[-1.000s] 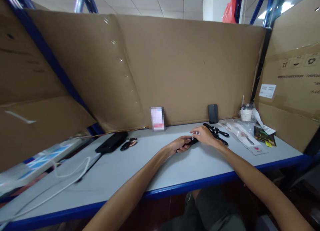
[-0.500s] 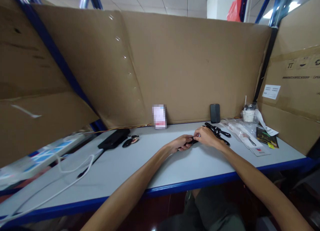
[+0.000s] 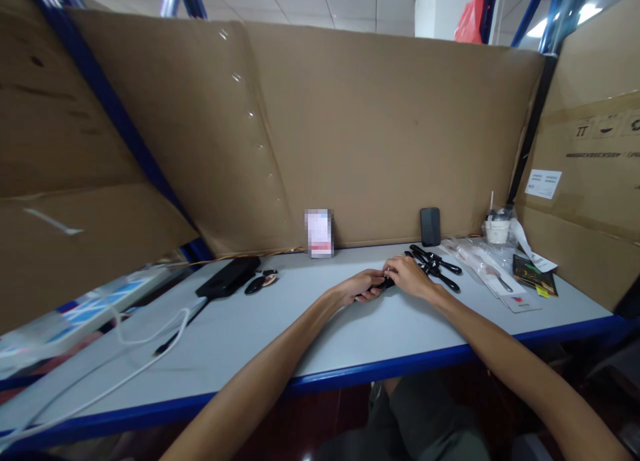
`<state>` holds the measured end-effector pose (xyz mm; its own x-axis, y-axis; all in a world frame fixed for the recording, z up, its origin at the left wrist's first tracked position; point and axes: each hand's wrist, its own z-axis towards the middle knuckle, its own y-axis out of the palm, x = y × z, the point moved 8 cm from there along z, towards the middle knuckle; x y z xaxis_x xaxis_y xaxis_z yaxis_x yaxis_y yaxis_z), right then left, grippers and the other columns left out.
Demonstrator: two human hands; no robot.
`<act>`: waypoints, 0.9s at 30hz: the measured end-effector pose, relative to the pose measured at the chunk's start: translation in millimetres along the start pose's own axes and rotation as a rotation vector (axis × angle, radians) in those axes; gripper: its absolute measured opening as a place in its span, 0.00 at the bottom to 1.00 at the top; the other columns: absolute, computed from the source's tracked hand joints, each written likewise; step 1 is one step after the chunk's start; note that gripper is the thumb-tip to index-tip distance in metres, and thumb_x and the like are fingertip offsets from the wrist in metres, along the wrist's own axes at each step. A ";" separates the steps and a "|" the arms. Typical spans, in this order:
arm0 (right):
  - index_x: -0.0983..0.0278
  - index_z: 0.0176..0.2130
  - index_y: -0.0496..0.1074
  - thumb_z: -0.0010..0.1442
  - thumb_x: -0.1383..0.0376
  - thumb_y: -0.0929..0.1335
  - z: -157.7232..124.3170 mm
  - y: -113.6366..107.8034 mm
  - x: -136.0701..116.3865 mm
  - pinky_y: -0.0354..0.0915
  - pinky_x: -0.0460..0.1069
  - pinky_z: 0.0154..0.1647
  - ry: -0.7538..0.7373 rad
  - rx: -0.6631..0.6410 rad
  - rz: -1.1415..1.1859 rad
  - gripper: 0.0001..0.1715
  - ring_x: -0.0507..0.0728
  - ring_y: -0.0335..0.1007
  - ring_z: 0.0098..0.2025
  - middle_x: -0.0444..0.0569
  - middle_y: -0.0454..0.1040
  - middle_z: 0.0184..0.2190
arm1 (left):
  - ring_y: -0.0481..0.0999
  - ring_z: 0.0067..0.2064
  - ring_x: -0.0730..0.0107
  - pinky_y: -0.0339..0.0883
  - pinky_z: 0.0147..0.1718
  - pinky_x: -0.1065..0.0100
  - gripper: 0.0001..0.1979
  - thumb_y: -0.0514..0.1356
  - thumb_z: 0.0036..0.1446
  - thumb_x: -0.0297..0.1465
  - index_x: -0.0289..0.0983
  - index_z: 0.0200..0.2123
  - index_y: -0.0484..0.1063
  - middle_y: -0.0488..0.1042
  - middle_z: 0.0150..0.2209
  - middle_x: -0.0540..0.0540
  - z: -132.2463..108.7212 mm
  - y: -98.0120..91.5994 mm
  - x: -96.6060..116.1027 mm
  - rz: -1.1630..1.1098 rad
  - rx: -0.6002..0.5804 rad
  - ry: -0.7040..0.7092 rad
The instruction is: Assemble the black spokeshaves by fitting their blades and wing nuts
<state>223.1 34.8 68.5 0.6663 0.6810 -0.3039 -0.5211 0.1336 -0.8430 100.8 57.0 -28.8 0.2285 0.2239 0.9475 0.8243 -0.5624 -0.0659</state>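
Gripping left hand [image 3: 361, 286]: was curled snugly round a small dark piece [image 3: 387, 283], its fingers hiding most of it.
Right hand [image 3: 405, 274]: met the left from the right, fingertips bent over the piece; whether they pinched or merely touched it could not be told.
Dark piece: sat between the two hands, over the smooth grey table [image 3: 250, 341].
Handling: a firm left hold with light right fingertips, low over the table, appeared best suited to so small an item.
Black handles [image 3: 448, 282]: lay crossed, glossy and round-ended, just right of the right hand.
Plastic packets [image 3: 500, 286]: spread clear and crinkled farther right.
Cardboard panel [image 3: 380, 141]: stood brown and creased on the far side.
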 end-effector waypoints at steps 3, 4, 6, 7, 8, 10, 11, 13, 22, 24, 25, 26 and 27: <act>0.63 0.40 0.81 0.66 0.71 0.72 0.8 2.1 3.6 0.64 0.46 0.42 0.059 0.005 0.010 0.05 0.55 0.77 0.40 0.47 0.83 0.35 | 0.79 0.43 0.63 0.79 0.40 0.60 0.16 0.63 0.71 0.38 0.35 0.56 0.72 0.76 0.49 0.42 -0.2 -0.1 -0.3 0.000 -0.007 0.005; 0.64 0.41 0.80 0.66 0.70 0.72 0.9 2.6 5.0 0.64 0.46 0.40 0.082 0.009 0.009 0.04 0.55 0.77 0.38 0.47 0.83 0.34 | 0.79 0.42 0.64 0.79 0.40 0.61 0.16 0.63 0.71 0.38 0.35 0.56 0.72 0.76 0.49 0.42 -0.3 -0.3 -0.4 0.000 -0.009 0.006; 0.65 0.41 0.80 0.66 0.70 0.72 0.6 3.1 6.8 0.63 0.46 0.40 0.120 0.019 -0.001 0.04 0.55 0.77 0.37 0.48 0.83 0.34 | 0.79 0.41 0.65 0.79 0.38 0.62 0.16 0.62 0.71 0.38 0.35 0.56 0.72 0.76 0.48 0.43 -0.2 -0.7 -0.6 0.002 -0.013 0.007; 0.65 0.42 0.80 0.67 0.71 0.71 0.1 3.1 6.8 0.63 0.46 0.40 0.132 0.024 -0.008 0.04 0.55 0.77 0.38 0.48 0.83 0.34 | 0.79 0.41 0.65 0.79 0.38 0.62 0.16 0.62 0.71 0.38 0.35 0.56 0.72 0.76 0.48 0.43 -0.1 -0.9 -0.7 0.004 -0.016 0.006; 0.65 0.42 0.79 0.67 0.71 0.71 -0.5 3.1 6.1 0.63 0.46 0.42 0.138 0.028 -0.015 0.05 0.56 0.77 0.40 0.50 0.83 0.36 | 0.79 0.40 0.66 0.78 0.37 0.63 0.16 0.62 0.71 0.38 0.35 0.55 0.72 0.76 0.47 0.43 -0.1 -1.0 -0.7 0.006 -0.019 0.006; 0.64 0.42 0.79 0.67 0.71 0.70 -1.8 3.4 3.2 0.62 0.47 0.44 0.137 0.030 -0.030 0.06 0.57 0.76 0.45 0.52 0.83 0.39 | 0.79 0.39 0.67 0.78 0.36 0.64 0.15 0.62 0.71 0.38 0.35 0.55 0.72 0.76 0.46 0.44 -0.1 -1.1 -0.6 0.012 -0.024 0.009; 0.64 0.42 0.79 0.67 0.72 0.70 -2.3 3.8 1.6 0.62 0.47 0.46 0.133 0.028 -0.037 0.07 0.58 0.76 0.47 0.53 0.83 0.41 | 0.79 0.38 0.67 0.78 0.35 0.65 0.15 0.62 0.71 0.38 0.35 0.54 0.72 0.76 0.46 0.44 -0.3 -0.9 -0.4 0.015 -0.027 0.011; 0.64 0.43 0.79 0.67 0.72 0.69 -2.9 4.7 -0.8 0.62 0.47 0.47 0.126 0.020 -0.044 0.08 0.58 0.75 0.49 0.54 0.83 0.42 | 0.78 0.37 0.68 0.78 0.34 0.65 0.15 0.62 0.71 0.38 0.34 0.54 0.72 0.76 0.45 0.44 -1.1 -0.2 0.1 0.020 -0.032 0.016; 0.64 0.39 0.83 0.72 0.64 0.67 0.6 -1.4 6.1 0.60 0.47 0.39 0.137 -0.022 0.015 0.14 0.56 0.77 0.39 0.52 0.85 0.36 | 0.68 0.24 0.79 0.65 0.20 0.77 0.12 0.61 0.72 0.37 0.34 0.50 0.72 0.72 0.34 0.51 -9.2 4.4 6.2 0.044 -0.046 0.034; 0.64 0.38 0.84 0.70 0.63 0.69 1.1 -3.1 5.6 0.61 0.46 0.39 0.123 -0.035 0.037 0.13 0.55 0.77 0.38 0.50 0.84 0.36 | 0.67 0.23 0.80 0.64 0.19 0.77 0.12 0.61 0.73 0.37 0.34 0.49 0.72 0.72 0.33 0.52 -9.8 5.1 7.3 0.049 -0.046 0.039; 0.64 0.39 0.84 0.68 0.63 0.71 1.2 -3.3 5.3 0.61 0.46 0.39 0.121 -0.042 0.047 0.10 0.54 0.77 0.38 0.49 0.84 0.36 | 0.67 0.23 0.80 0.64 0.19 0.77 0.12 0.61 0.72 0.37 0.34 0.49 0.72 0.72 0.33 0.52 -9.8 5.4 7.7 0.050 -0.045 0.043; 0.63 0.39 0.84 0.65 0.64 0.73 1.4 -3.0 5.1 0.62 0.45 0.39 0.123 -0.050 0.056 0.07 0.54 0.77 0.37 0.48 0.84 0.36 | 0.68 0.24 0.79 0.65 0.19 0.77 0.12 0.61 0.72 0.37 0.34 0.49 0.72 0.72 0.33 0.52 -9.6 5.7 7.9 0.052 -0.043 0.046; 0.63 0.40 0.84 0.64 0.66 0.74 1.6 -2.4 5.4 0.62 0.45 0.39 0.130 -0.055 0.062 0.05 0.54 0.77 0.37 0.48 0.84 0.35 | 0.69 0.24 0.79 0.65 0.20 0.77 0.12 0.61 0.72 0.37 0.34 0.50 0.72 0.73 0.34 0.51 -9.2 6.0 8.0 0.053 -0.042 0.048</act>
<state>227.1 39.3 69.6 0.6992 0.5873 -0.4078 -0.5353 0.0520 -0.8430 102.8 48.1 -18.7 0.2448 0.1551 0.9571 0.7890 -0.6056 -0.1037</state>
